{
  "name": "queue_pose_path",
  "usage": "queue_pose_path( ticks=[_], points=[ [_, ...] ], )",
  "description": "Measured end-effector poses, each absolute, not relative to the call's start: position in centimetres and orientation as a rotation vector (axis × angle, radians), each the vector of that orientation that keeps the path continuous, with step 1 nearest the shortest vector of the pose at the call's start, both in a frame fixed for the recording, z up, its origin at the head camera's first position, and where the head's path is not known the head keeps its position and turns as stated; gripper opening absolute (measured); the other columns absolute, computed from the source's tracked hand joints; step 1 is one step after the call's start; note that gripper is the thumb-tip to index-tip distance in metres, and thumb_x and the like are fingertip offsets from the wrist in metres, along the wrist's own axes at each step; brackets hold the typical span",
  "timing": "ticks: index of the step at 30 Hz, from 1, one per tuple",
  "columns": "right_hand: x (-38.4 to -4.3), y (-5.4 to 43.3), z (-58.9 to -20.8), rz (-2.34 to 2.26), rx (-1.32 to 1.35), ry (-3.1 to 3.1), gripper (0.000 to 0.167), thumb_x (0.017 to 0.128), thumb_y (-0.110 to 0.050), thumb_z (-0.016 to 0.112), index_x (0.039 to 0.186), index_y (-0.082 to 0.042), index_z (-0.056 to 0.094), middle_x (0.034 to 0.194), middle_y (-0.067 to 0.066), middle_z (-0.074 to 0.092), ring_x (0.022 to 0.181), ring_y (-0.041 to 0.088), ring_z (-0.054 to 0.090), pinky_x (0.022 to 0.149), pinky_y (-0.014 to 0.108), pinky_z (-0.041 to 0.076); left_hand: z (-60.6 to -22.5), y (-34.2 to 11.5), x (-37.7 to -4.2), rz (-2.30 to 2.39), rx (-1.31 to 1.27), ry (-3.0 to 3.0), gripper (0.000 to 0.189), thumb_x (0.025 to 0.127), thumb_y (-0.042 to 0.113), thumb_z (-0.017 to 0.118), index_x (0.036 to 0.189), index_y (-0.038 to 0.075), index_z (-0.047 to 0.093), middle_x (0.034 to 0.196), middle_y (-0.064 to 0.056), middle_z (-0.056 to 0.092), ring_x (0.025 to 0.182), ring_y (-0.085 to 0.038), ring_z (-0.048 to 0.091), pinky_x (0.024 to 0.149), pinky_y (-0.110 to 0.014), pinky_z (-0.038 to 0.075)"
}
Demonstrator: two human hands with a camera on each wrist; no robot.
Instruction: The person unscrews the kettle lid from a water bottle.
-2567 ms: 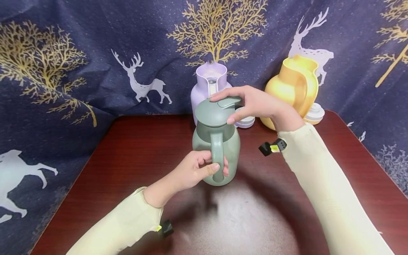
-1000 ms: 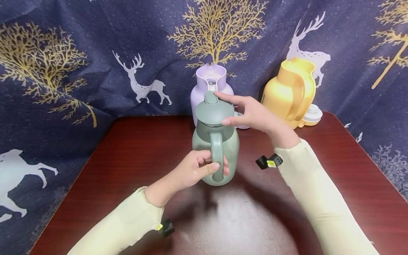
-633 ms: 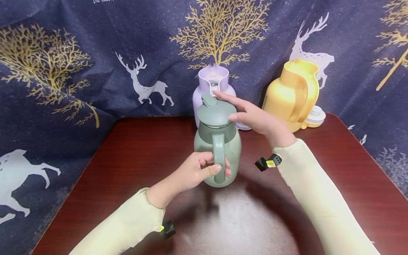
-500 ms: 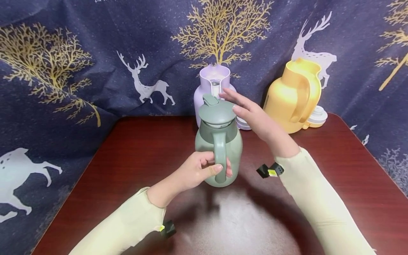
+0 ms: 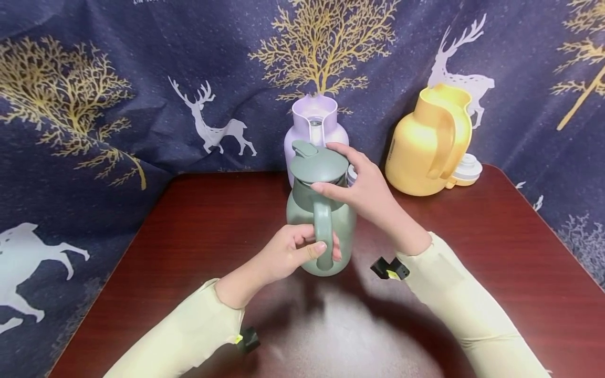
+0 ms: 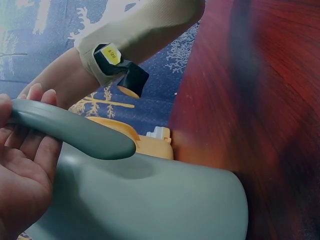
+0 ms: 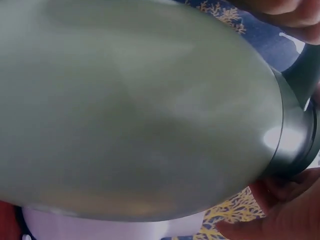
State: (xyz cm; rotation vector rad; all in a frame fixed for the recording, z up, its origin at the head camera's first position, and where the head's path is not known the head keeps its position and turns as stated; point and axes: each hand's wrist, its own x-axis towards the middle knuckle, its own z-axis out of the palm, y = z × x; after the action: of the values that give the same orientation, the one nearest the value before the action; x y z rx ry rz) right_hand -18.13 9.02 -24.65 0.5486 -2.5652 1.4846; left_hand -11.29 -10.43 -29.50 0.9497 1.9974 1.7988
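Observation:
A sage-green thermos jug (image 5: 344, 231) stands upright on the table in the head view. My left hand (image 5: 288, 254) grips its handle (image 5: 323, 220), fingers wrapped round the lower part; the left wrist view shows that handle (image 6: 75, 127) close up. On top sits the green lid (image 5: 317, 167), its tab towards the back left and a thin pale line under its rim. My right hand (image 5: 366, 191) holds the lid from the right, thumb at the near edge, fingers round the far side. In the right wrist view the jug body (image 7: 150, 110) hides most of that grasp.
Close behind stands a lilac jug (image 5: 294, 140) with an uncovered top, a pale lid (image 5: 352, 175) partly hidden beside it. A yellow jug (image 5: 413, 152) stands back right, next to a white-and-yellow lid (image 5: 467, 170). Patterned dark blue cloth (image 5: 212, 31) hangs behind the table (image 5: 208, 220).
The lid's tab has swung from the right, past the back, to the back left. My right hand loosened from the lid, then took hold of it again. My left hand keeps its grip.

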Motion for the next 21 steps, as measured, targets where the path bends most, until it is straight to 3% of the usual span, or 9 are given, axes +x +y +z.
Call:
queue_pose_path(
  ticks=[7,13,21],
  points=[
    [-19.1,9.7,-25.0,1.719,0.68,-2.526,0.073,0.085,-0.02,0.08,0.15,-0.027,0.048,0.142,0.006,0.057,0.115,0.028,0.058,0.098,0.043,0.048,-29.8,-10.3,-11.2,1.816,0.925,2.006,0.037,0.101,0.014,0.057,0.116,-0.02,0.058,0.103,-0.043,0.066,0.094,0.006,0.068,0.091,-0.021,0.056],
    [-19.8,9.8,-25.2,1.853,0.781,-2.462,0.074,0.084,-0.009,0.075,0.151,-0.017,0.047,0.143,0.01,0.055,0.114,0.025,0.058,0.103,0.041,0.046,-30.0,-10.4,-11.3,1.81,0.928,2.01,0.039,0.102,0.016,0.057,0.116,-0.02,0.059,0.104,-0.042,0.067,0.095,0.006,0.068,0.092,-0.022,0.056],
    [-19.8,9.8,-24.8,1.916,0.776,-2.445,0.073,0.084,-0.006,0.073,0.151,-0.015,0.047,0.145,0.009,0.054,0.116,0.025,0.057,0.106,0.038,0.044,-30.0,-10.4,-11.3,1.827,0.918,1.993,0.045,0.101,0.022,0.06,0.116,-0.02,0.059,0.105,-0.043,0.066,0.095,0.006,0.068,0.091,-0.021,0.056]
  ],
)
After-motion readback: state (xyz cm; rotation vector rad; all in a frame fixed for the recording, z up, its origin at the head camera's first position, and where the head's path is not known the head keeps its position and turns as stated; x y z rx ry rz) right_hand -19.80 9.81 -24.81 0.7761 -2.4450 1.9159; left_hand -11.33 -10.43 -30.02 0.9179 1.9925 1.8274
